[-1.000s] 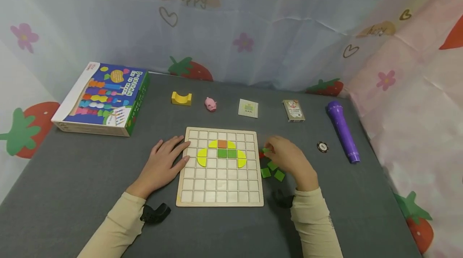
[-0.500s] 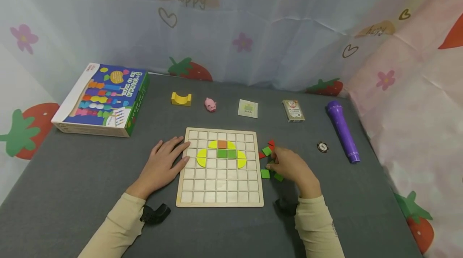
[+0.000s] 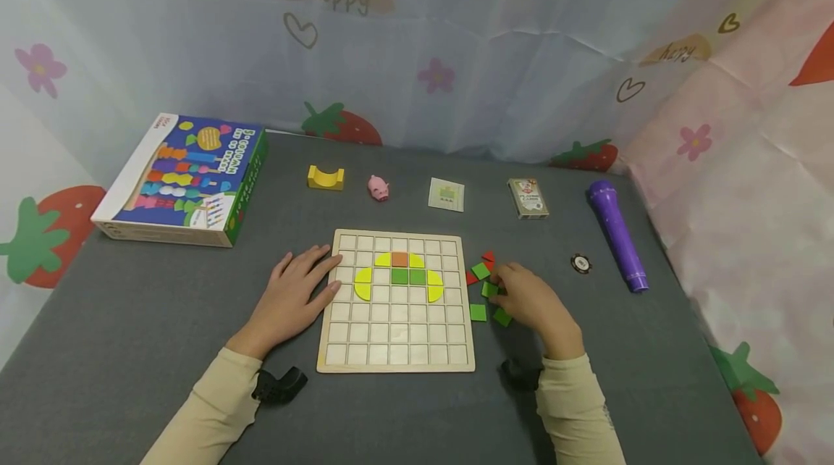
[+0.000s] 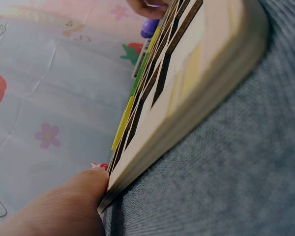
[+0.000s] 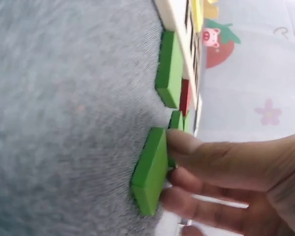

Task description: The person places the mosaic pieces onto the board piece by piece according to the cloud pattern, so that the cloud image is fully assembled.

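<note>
My left hand lies spread beside the wooden grid board, its fingertips and thumb on the board's left edge. In the left wrist view the thumb is right at the board's corner. On the board sit yellow quarter-round tiles, an orange square tile and two green square tiles. My right hand reaches down among loose green tiles right of the board, thumb and fingers bent around one green tile. I cannot tell whether it pinches that tile. Another green tile lies close below its thumb.
Red tiles lie by the board's upper right edge. Along the back are a game box, a yellow arch block, a pink pig, a card and a playing-card box. A chip and a purple microphone lie right.
My right hand has moved down and slightly right, from the upper green tile to the one below it, which has shifted a little. The left hand has stayed on the board's edge.
</note>
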Demonstrator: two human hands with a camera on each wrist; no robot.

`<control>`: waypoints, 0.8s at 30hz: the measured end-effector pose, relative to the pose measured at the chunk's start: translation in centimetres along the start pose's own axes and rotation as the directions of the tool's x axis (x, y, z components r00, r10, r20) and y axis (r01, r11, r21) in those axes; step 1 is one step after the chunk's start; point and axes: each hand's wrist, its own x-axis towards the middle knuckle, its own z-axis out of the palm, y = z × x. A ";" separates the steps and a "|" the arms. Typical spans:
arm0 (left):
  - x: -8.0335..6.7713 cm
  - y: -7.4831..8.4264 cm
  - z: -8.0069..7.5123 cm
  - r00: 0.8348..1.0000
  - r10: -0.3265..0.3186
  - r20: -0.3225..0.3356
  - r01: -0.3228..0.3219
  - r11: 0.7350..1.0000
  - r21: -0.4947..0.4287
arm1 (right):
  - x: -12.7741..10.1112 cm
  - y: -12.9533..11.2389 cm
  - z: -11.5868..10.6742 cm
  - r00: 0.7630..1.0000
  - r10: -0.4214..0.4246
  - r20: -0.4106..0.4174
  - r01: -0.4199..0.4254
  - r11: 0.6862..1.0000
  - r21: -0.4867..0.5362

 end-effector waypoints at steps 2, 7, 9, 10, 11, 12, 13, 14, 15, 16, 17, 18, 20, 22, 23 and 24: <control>0.0 0.0 -0.1 1.000 0.006 -0.008 -0.006 1.000 -0.005 | 0.0 -0.1 -0.1 1.000 -0.006 -0.005 0.005 1.000 -0.013; 0.0 0.0 -0.2 0.999 0.022 -0.029 -0.022 1.000 -0.012 | 0.0 -1.5 -0.8 0.999 -0.050 -0.019 0.050 0.998 -0.028; 0.0 0.0 -0.2 0.999 0.026 -0.031 -0.026 1.000 -0.011 | 0.1 -2.4 -1.1 0.995 -0.095 -0.023 0.095 0.995 -0.032; 0.0 0.0 -0.2 0.999 0.027 -0.032 -0.027 1.000 -0.011 | 0.2 -2.9 -1.2 0.993 -0.117 -0.021 0.116 0.993 -0.033; -0.1 0.1 -0.2 0.999 0.028 -0.032 -0.028 1.000 -0.012 | 0.3 -3.4 -1.2 0.990 -0.140 -0.022 0.139 0.989 -0.038; 0.0 0.1 -0.2 0.999 0.029 -0.033 -0.030 0.999 -0.014 | 0.5 -4.0 -1.2 0.988 -0.155 -0.022 0.154 0.987 -0.037; -0.1 0.1 -0.2 0.999 0.031 -0.034 -0.031 0.999 -0.016 | 0.7 -4.5 -1.2 0.985 -0.171 -0.021 0.170 0.985 -0.033; -0.1 0.1 -0.2 0.999 0.031 -0.033 -0.032 0.999 -0.016 | 0.8 -5.1 -1.2 0.983 -0.182 -0.020 0.181 0.983 -0.025; -0.1 0.1 -0.2 0.999 0.031 -0.032 -0.032 0.999 -0.016 | 1.1 -5.6 -1.2 0.981 -0.192 -0.020 0.192 0.981 -0.019; -0.1 0.1 -0.2 0.999 0.030 -0.032 -0.031 0.999 -0.017 | 1.3 -6.1 -1.1 0.980 -0.198 -0.019 0.198 0.980 -0.015; -0.1 0.1 -0.2 0.999 0.030 -0.031 -0.030 0.999 -0.018 | 1.6 -6.6 -0.9 0.978 -0.209 -0.019 0.209 0.978 -0.014; -0.1 0.1 -0.3 0.999 0.028 -0.031 -0.029 0.999 -0.017 | 1.9 -7.1 -0.8 0.976 -0.219 -0.016 0.219 0.976 -0.010; -0.1 0.1 -0.2 0.999 0.026 -0.028 -0.027 1.000 -0.013 | 2.4 -8.0 -0.5 0.971 -0.240 -0.010 0.240 0.971 -0.012; -0.1 0.1 -0.3 0.999 0.026 -0.028 -0.026 1.000 -0.014 | 3.0 -8.9 -0.2 0.964 -0.266 -0.009 0.266 0.964 -0.026; -0.1 0.1 -0.3 0.999 0.026 -0.027 -0.026 1.000 -0.016 | 3.2 -9.3 -0.1 0.960 -0.281 -0.008 0.280 0.959 -0.031; -0.1 0.1 -0.3 0.999 0.027 -0.027 -0.027 0.999 -0.017 | 3.4 -9.6 0.1 0.955 -0.296 -0.008 0.296 0.955 -0.037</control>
